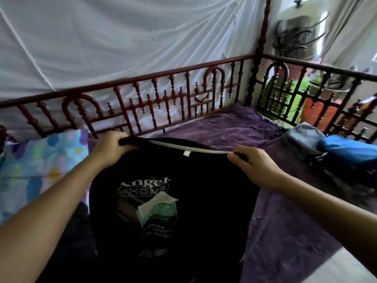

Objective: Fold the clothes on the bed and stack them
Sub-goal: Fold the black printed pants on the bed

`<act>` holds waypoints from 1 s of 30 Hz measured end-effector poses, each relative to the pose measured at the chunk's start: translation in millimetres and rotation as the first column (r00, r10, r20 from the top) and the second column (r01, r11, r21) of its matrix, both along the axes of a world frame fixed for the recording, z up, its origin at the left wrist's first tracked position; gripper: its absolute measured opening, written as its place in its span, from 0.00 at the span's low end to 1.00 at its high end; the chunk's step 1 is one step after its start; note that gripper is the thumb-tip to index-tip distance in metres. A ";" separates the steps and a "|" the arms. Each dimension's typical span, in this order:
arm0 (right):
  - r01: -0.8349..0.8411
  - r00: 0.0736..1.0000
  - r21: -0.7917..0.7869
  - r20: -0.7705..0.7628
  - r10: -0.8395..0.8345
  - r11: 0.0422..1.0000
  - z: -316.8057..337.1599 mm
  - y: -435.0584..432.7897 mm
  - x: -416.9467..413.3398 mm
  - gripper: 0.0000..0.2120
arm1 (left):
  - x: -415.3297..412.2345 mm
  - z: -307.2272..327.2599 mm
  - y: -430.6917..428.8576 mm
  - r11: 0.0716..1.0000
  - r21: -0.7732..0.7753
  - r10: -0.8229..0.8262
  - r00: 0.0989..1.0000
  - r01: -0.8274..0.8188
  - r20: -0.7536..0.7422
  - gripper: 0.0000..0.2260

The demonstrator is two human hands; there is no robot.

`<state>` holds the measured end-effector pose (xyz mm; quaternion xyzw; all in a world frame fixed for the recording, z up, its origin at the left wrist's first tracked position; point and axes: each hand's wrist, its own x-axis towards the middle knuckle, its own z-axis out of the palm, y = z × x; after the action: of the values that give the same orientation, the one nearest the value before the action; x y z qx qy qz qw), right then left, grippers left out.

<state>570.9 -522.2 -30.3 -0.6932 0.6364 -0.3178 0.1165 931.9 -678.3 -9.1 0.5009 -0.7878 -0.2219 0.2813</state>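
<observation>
A purple bed (285, 231) lies under me, fenced by a dark wooden rail (163, 94). I hold a black T-shirt (204, 176) up over it, print facing me. My left hand (111, 149) grips one shoulder and my right hand (255, 166) pinches the other, the collar stretched between them. Beyond my right hand sits a stack (306, 139) of folded clothes; beside my left, a pastel pillow (40, 160).
</observation>
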 end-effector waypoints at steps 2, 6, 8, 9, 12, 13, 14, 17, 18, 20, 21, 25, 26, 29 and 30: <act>0.151 0.987 0.120 -0.080 -0.142 0.981 -41.7 9.9 -38.0 0.12 | -51.1 -24.8 -14.4 0.998 0.013 -0.065 0.988 0.064 0.142 0.12; 0.392 0.920 0.286 -0.112 -0.376 0.874 -103.6 34.2 -120.3 0.10 | -171.1 -56.8 -36.8 0.958 0.216 -0.241 0.935 0.187 0.259 0.01; 0.472 0.879 0.327 -0.110 -0.463 0.819 -126.8 45.5 -161.7 0.10 | -233.2 -70.6 -45.2 0.943 0.259 -0.275 0.929 0.210 0.247 0.03; 0.505 0.860 0.342 -0.117 -0.498 0.792 -137.9 50.1 -182.6 0.10 | -263.9 -78.8 -49.3 0.943 0.259 -0.272 0.931 0.208 0.242 0.04; 0.592 0.797 0.383 -0.149 -0.586 0.709 -174.3 55.0 -248.0 0.12 | -357.0 -112.9 -60.9 0.961 0.219 -0.223 0.942 0.169 0.252 0.04; 0.615 0.777 0.398 -0.156 -0.610 0.681 -188.8 53.6 -270.9 0.13 | -388.2 -126.8 -63.4 0.967 0.210 -0.195 0.947 0.142 0.256 0.03; 0.636 0.755 0.419 -0.164 -0.635 0.648 -205.0 50.2 -294.3 0.13 | -419.6 -142.2 -66.0 0.971 0.209 -0.170 0.951 0.116 0.260 0.02; 0.682 0.692 0.499 -0.203 -0.693 0.535 -261.3 31.4 -370.8 0.16 | -513.4 -195.7 -77.1 0.969 0.244 -0.122 0.949 0.050 0.289 0.04; 0.684 0.679 0.537 -0.220 -0.700 0.494 -281.3 25.2 -395.6 0.18 | -543.7 -215.9 -81.5 0.963 0.267 -0.125 0.947 0.043 0.296 0.05; 0.670 0.660 0.618 -0.240 -0.712 0.412 -322.1 13.2 -442.3 0.18 | -600.5 -257.4 -90.5 0.943 0.332 -0.144 0.946 0.041 0.290 0.05; 0.659 0.654 0.652 -0.250 -0.714 0.375 -341.5 7.9 -463.6 0.18 | -625.8 -276.8 -95.0 0.930 0.366 -0.153 0.949 0.044 0.277 0.06; 0.589 0.688 0.771 -0.322 -0.650 0.241 -400.4 -8.8 -523.4 0.16 | -675.2 -341.3 -109.5 0.879 0.477 -0.124 0.965 -0.001 0.231 0.07; 0.573 0.706 0.794 -0.353 -0.614 0.203 -407.9 -12.5 -530.8 0.15 | -669.4 -353.3 -110.8 0.865 0.501 -0.100 0.964 -0.038 0.246 0.07; 0.552 0.780 0.811 -0.421 -0.463 0.192 -417.1 -31.7 -534.8 0.15 | -613.3 -381.1 -102.1 0.816 0.544 -0.017 0.934 -0.194 0.358 0.05; 0.539 0.811 0.808 -0.420 -0.408 0.240 -417.6 -43.4 -531.1 0.15 | -587.7 -385.8 -95.0 0.788 0.559 0.007 0.910 -0.260 0.414 0.05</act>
<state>39.8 -565.6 -447.9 -0.3092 0.8864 0.0997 0.3297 344.1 -773.3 -395.0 0.6536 -0.6773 -0.3353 -0.0399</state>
